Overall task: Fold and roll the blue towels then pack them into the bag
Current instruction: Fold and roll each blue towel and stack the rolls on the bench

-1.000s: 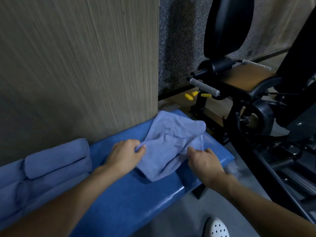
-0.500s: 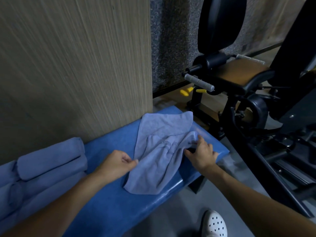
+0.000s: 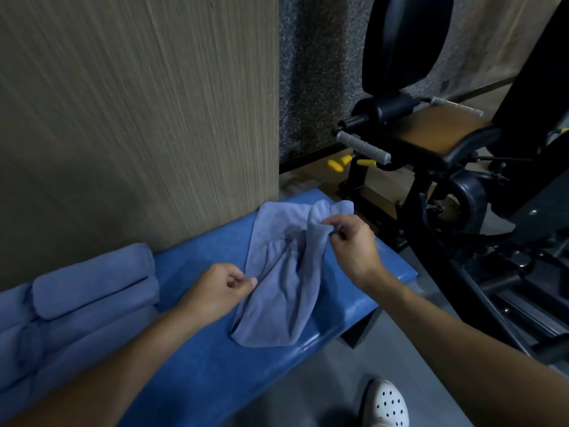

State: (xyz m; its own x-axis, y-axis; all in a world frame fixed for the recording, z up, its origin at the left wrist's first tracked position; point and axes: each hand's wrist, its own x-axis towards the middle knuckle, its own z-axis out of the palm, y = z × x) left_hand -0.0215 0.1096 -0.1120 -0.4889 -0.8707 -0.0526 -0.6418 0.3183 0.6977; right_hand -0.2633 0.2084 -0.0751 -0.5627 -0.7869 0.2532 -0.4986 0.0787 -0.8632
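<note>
My left hand (image 3: 220, 289) and right hand (image 3: 351, 245) each pinch an edge of the crumpled blue towel (image 3: 283, 272), its long axis running away from me along the bench (image 3: 184, 359).

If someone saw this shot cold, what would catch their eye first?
The left hand and right hand each pinch a crumpled blue towel lying on the blue bench. At the bench's left end rolled towels are stacked, and a black gym machine stands at the right.
</note>
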